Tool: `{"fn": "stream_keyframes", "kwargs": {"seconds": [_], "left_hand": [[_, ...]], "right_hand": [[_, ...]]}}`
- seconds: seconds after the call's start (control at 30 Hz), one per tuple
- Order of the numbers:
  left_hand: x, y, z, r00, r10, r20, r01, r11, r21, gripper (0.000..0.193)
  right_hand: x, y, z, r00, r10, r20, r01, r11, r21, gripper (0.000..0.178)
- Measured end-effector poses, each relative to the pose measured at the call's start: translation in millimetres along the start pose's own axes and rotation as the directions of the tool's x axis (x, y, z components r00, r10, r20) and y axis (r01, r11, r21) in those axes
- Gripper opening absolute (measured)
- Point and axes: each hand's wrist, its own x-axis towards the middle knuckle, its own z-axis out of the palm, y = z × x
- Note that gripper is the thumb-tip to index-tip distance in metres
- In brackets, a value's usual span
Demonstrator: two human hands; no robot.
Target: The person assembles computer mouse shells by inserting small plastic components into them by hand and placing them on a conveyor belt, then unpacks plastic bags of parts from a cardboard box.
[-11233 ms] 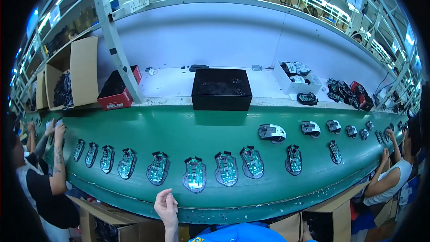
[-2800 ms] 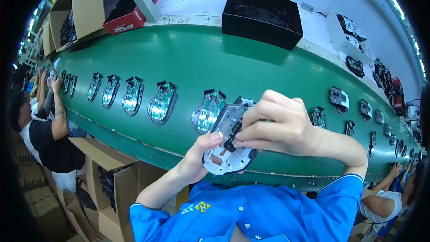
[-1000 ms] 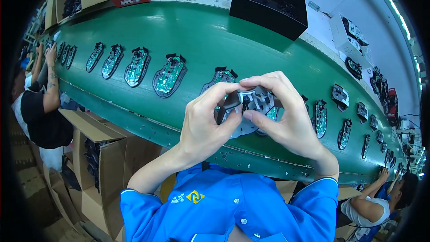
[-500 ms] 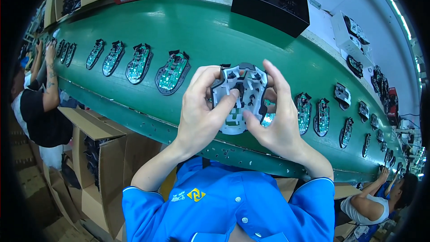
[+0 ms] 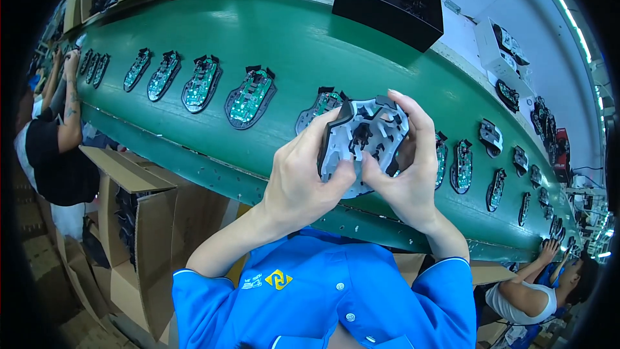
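Note:
Both hands hold a computer mouse top shell (image 5: 381,130), pale grey inside with dark edges, its hollow inner side facing me. My left hand (image 5: 297,171) is closed round its left side, thumb on the lower inner part. My right hand (image 5: 416,171) grips the right side, fingers along the outer edge and thumb inside near the left thumb. Under and behind the hands lies a mouse base with a green circuit board (image 5: 321,105), partly hidden by the shell. Another such mouse base (image 5: 250,98) lies just to the left.
More mouse bases (image 5: 201,84) line the green conveyor belt (image 5: 258,32) on both sides. A black box (image 5: 387,6) of dark parts stands beyond it. Open cardboard boxes (image 5: 155,232) are at lower left. Co-workers sit at far left (image 5: 55,148) and lower right (image 5: 529,300).
The shell has moved slightly right and tipped, so its inside faces me at another angle. My left thumb has slid lower inside it. More of the mouse base behind shows.

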Motion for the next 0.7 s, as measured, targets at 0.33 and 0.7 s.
{"fn": "stream_keyframes", "kwargs": {"seconds": [0.33, 0.7], "left_hand": [[1, -13, 7, 0.967, 0.240, -0.087, -0.230, 0.968, 0.104, 0.058], [12, -14, 3, 0.959, 0.282, -0.028, -0.278, 0.955, 0.100, 0.064]], "right_hand": [[2, 6, 6, 0.995, -0.064, -0.082, 0.069, 0.996, 0.049, 0.065], [3, 12, 10, 0.991, -0.032, -0.132, 0.045, 0.994, 0.097, 0.066]]}}
